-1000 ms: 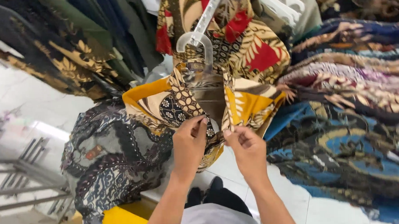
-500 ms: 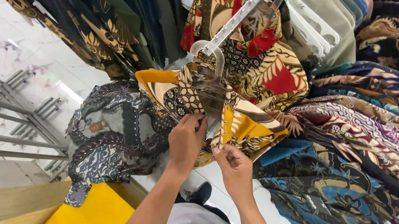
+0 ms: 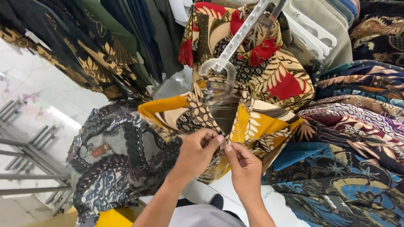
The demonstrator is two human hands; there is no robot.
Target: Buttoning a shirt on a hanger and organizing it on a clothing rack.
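Bare forearms, no sleeves visible; hands (image 3: pixel 199 151) without rings or gloves; light grey garment below.

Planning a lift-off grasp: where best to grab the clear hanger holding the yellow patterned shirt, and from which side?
Grip the clear hanger at its neck, just below the hook loop, coming from above on the viewer's side. That part stands bare above the yellow patterned shirt; its shoulders are buried in cloth. The left hand and right hand pinch the shirt front lower down, so the top looks unobstructed.
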